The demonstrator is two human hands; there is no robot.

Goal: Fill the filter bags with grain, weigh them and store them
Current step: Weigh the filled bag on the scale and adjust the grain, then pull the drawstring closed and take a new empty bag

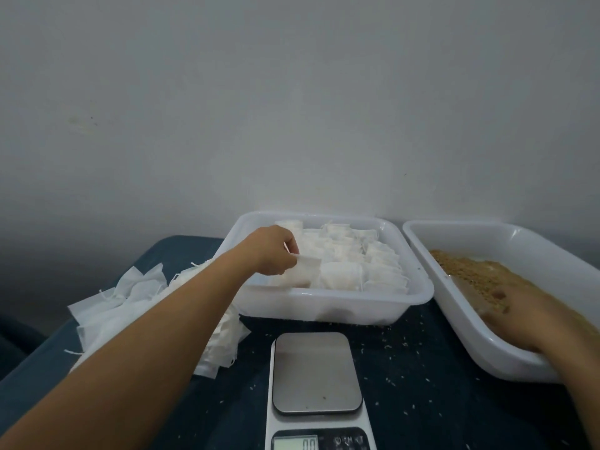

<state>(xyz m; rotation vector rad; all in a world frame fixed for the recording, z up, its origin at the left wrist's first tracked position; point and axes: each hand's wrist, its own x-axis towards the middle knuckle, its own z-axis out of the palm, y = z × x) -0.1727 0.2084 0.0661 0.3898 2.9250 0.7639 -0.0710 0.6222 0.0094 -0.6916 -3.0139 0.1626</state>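
Note:
My left hand (274, 250) reaches over the near left corner of the white storage tray (328, 306) and pinches a filled white filter bag (303, 271) by its top edge, low inside the tray. Several filled bags (367, 261) stand in rows in that tray. My right hand (519, 319) lies inside the white grain tray (480, 345) on the right, fingers dug into the brown grain (480, 271); whether it holds any is hidden. A digital scale (316, 371) with a bare steel platform sits at the front centre.
A loose pile of empty white filter bags (130, 297) with strings lies on the dark table (422, 401) at the left, partly under my left forearm. Spilled grains dot the table around the scale. A pale wall stands right behind the trays.

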